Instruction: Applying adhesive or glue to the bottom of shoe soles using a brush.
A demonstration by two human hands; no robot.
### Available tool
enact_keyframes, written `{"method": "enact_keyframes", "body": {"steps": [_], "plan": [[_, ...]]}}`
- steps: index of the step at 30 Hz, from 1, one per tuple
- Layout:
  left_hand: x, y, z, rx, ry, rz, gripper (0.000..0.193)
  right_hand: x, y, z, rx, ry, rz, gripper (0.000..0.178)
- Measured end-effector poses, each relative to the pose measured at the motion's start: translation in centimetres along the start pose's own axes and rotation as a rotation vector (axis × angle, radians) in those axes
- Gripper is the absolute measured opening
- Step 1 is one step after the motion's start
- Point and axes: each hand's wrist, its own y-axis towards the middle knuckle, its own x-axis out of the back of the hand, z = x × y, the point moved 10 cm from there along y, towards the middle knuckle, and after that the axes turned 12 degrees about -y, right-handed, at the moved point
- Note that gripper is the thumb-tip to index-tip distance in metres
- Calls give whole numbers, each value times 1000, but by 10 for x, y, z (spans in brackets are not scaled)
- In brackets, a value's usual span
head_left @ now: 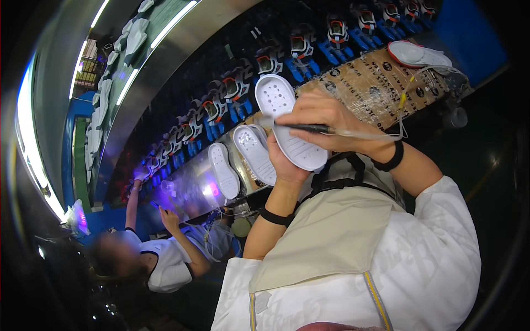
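Note:
My left hand (287, 165) grips a white shoe sole (276, 96) from below, around its edge, and holds it tilted upward. One end of the sole has several small round holes, and fine grooves run across the other end. Over its middle, my right hand (326, 116) is closed around a black-handled brush (309, 128) with a thin clear tube attached. The brush's pale tip is blurred and lies at the sole's edge. Left of my hands, a white sole (254, 153) rests partly over another one, and a separate white sole (224, 172) lies beside them.
A ledge covered with brown printed tape (381, 88) runs along the line. A red-edged white sole (418, 55) lies at its far right, near the tube. Behind it stands a row of shoe uppers on blue holders (301, 47). A co-worker (171, 259) works at left.

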Motion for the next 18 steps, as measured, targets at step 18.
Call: {"method": "enact_keyframes", "body": {"steps": [18], "plan": [[-25, 3, -35, -106, 56, 92, 59, 0, -3, 49, 200, 438, 323, 28]]}}
